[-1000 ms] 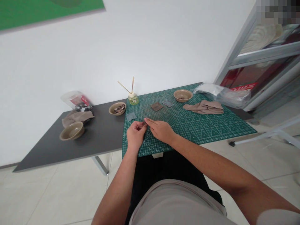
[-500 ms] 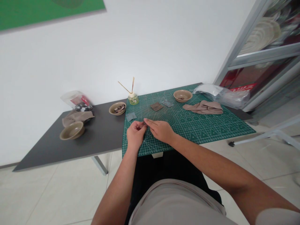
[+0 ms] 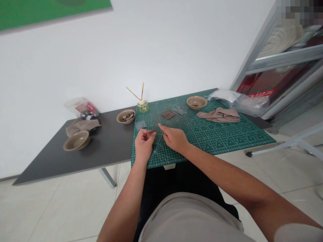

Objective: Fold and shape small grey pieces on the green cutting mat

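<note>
My left hand [image 3: 143, 144] rests on the near left part of a green cutting mat [image 3: 214, 134], its fingers curled in a pinch on a small dark piece that I cannot name. My right hand [image 3: 174, 137] lies just to its right, a narrow gap between them, index finger stretched out toward the far left and the other fingers bent. A small grey square [image 3: 140, 125] lies just beyond my left hand. A brown square [image 3: 168, 114] and a clear grey one [image 3: 180, 110] lie farther back on the mat.
On the dark grey table [image 3: 106, 148]: a bowl of small pieces [image 3: 126, 116], an empty tan bowl [image 3: 77, 140], a reed diffuser [image 3: 142, 105], another bowl [image 3: 196, 102], beige cloth [image 3: 219, 115], a plastic bag [image 3: 238, 99], a clear jar [image 3: 80, 108]. A metal shelf stands at right.
My hands have drawn slightly apart; the right index finger has lifted away from the left hand's pinch and now points farther back on the mat.
</note>
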Motion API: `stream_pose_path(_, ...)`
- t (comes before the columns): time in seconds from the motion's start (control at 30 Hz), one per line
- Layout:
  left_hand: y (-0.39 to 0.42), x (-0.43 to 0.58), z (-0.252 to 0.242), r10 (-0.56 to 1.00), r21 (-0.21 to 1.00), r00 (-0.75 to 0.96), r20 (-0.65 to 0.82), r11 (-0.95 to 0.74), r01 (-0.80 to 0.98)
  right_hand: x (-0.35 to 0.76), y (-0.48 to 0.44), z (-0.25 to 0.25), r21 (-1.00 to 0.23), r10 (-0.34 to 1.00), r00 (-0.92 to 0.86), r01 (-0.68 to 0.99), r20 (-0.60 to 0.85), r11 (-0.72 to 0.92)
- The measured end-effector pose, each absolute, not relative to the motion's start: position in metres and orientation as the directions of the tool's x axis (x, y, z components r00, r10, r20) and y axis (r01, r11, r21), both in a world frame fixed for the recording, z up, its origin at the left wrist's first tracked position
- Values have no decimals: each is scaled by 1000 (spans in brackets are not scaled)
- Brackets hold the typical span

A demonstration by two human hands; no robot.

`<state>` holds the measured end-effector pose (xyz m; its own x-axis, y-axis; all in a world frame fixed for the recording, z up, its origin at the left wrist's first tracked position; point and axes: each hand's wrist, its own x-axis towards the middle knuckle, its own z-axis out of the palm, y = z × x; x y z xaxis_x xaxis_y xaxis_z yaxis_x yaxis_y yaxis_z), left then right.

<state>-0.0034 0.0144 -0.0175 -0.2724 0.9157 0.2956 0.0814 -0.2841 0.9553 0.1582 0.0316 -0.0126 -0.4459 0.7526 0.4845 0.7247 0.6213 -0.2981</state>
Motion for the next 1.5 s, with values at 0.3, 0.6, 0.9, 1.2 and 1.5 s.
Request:
stream_pose_path(0.3,16,-3,-15,948,965,-184,260,-262,15,158,32,-12,-328,760,-421,720,496,612)
stream_pose_path(0.6,14,-3,-13,953,964,-181,241,-213,160,159,31,-15,-200,609,-548,627,574,753)
stream_pose_path(0.9,8,-1,-13,947,951,-223,233,-174,254,159,30,-14,-177,612,-556,642,562,746)
stream_pose_path(1.2,9,-2,-12,956,954,-183,228,-182,240,158,30,-13,-167,570,-596,593,566,787)
stream_pose_path(1.5,12,-2,-17,964,975,-156,215,-202,96,158,30,-10,-296,673,-537,625,510,723)
